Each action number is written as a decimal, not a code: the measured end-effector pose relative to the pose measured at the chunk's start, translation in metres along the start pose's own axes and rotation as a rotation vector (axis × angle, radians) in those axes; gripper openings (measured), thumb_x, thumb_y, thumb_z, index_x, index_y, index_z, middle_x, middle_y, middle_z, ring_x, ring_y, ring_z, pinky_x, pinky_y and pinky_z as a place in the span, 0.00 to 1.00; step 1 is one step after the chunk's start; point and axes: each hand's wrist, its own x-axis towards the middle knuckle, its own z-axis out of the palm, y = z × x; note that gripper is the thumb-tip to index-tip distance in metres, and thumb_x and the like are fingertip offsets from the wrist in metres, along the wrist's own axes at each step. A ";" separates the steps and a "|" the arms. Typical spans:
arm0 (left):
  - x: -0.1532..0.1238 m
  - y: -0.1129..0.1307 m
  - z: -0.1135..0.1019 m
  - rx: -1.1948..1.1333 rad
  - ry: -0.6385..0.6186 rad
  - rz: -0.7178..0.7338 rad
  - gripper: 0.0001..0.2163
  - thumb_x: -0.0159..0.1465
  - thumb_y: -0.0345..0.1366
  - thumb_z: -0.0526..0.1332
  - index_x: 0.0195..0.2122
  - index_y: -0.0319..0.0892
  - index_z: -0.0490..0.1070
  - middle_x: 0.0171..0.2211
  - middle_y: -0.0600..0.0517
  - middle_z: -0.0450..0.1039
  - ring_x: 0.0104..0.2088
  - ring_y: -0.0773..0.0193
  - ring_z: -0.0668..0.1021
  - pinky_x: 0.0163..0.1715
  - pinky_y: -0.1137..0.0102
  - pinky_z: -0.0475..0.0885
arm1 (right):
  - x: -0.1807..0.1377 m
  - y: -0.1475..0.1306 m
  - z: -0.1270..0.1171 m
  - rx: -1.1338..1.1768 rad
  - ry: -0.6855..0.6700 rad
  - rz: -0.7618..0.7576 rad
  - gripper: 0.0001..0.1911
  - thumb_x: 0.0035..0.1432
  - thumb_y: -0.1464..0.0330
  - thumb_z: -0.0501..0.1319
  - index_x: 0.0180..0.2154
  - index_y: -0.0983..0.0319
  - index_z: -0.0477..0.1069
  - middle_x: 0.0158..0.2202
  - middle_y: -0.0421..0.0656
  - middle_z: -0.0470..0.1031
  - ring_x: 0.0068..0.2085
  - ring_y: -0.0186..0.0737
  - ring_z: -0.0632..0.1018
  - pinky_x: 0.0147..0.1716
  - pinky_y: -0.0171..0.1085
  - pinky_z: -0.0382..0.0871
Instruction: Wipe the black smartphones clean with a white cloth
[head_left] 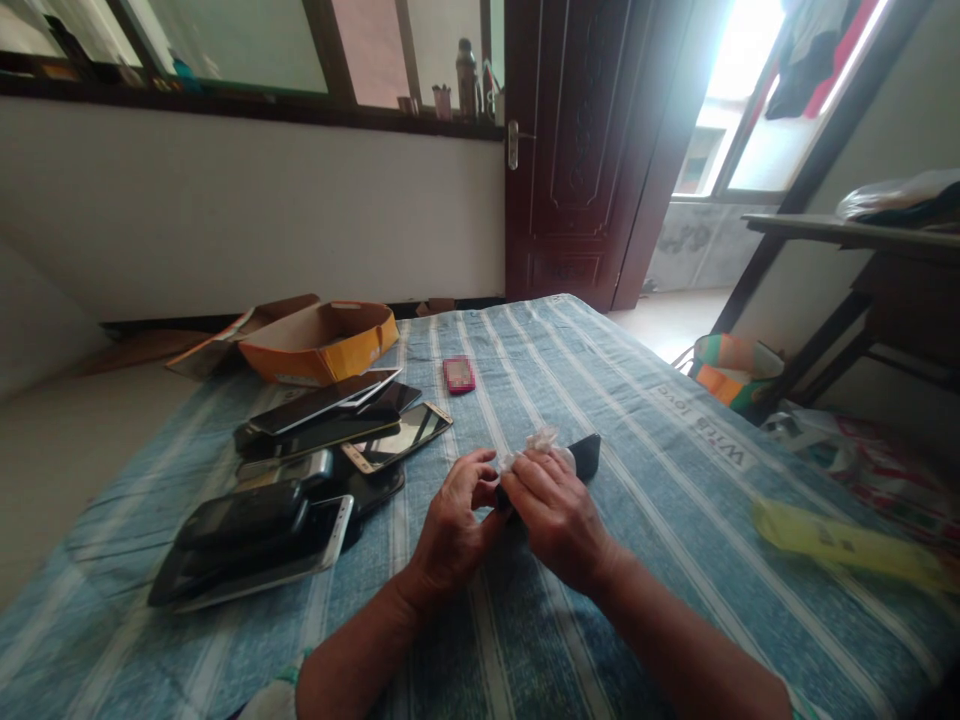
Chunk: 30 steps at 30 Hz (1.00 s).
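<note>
Over bedsheet (675,500), left grip (457,520) snug on phone (586,455), right grip (556,512) on tissue (541,443)

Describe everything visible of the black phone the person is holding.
The black phone is a thin, flat, dark slab, mostly hidden; only its far end with a squared corner shows. It sits low over the blue striped cloth, angled away to the right. The left hand grips its near end, and the right hand presses a crumpled white wad onto its top face. Whether that face is the screen cannot be told.
</note>
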 end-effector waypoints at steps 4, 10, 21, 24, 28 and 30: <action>0.000 0.000 -0.002 0.010 0.010 -0.009 0.10 0.58 0.31 0.62 0.41 0.41 0.66 0.53 0.42 0.68 0.33 0.64 0.81 0.36 0.65 0.81 | 0.002 -0.004 0.001 0.004 -0.034 -0.010 0.15 0.67 0.75 0.49 0.38 0.65 0.73 0.37 0.49 0.75 0.45 0.46 0.73 0.51 0.47 0.64; 0.002 -0.004 -0.001 0.008 0.005 0.031 0.10 0.59 0.32 0.62 0.42 0.40 0.66 0.51 0.42 0.68 0.34 0.64 0.81 0.36 0.65 0.81 | 0.001 0.006 -0.003 -0.010 -0.039 0.012 0.15 0.67 0.73 0.49 0.37 0.63 0.74 0.37 0.47 0.74 0.44 0.44 0.73 0.50 0.45 0.64; 0.003 -0.001 -0.001 0.002 -0.006 0.016 0.10 0.58 0.30 0.62 0.41 0.40 0.66 0.51 0.42 0.69 0.32 0.66 0.80 0.37 0.65 0.82 | -0.011 0.050 -0.012 -0.188 0.052 0.265 0.13 0.62 0.77 0.52 0.35 0.62 0.75 0.34 0.47 0.75 0.42 0.47 0.73 0.43 0.43 0.65; 0.004 -0.001 -0.001 0.011 0.004 0.039 0.10 0.58 0.30 0.62 0.41 0.40 0.67 0.50 0.43 0.70 0.35 0.64 0.80 0.37 0.65 0.82 | -0.009 0.041 -0.010 -0.160 0.046 0.213 0.15 0.63 0.78 0.50 0.37 0.62 0.75 0.35 0.48 0.75 0.44 0.47 0.73 0.45 0.44 0.66; 0.003 -0.003 -0.002 0.054 0.006 0.083 0.11 0.58 0.29 0.61 0.43 0.41 0.68 0.49 0.43 0.71 0.39 0.61 0.81 0.37 0.66 0.82 | -0.005 0.020 -0.005 -0.080 -0.009 0.118 0.15 0.65 0.76 0.49 0.40 0.63 0.74 0.37 0.48 0.75 0.44 0.46 0.73 0.50 0.46 0.64; 0.003 -0.004 -0.003 0.089 -0.001 0.114 0.11 0.58 0.29 0.61 0.43 0.41 0.69 0.49 0.43 0.72 0.41 0.59 0.81 0.37 0.66 0.81 | -0.003 0.013 -0.003 -0.052 -0.037 0.091 0.15 0.66 0.74 0.49 0.41 0.63 0.73 0.38 0.47 0.75 0.44 0.45 0.73 0.52 0.46 0.62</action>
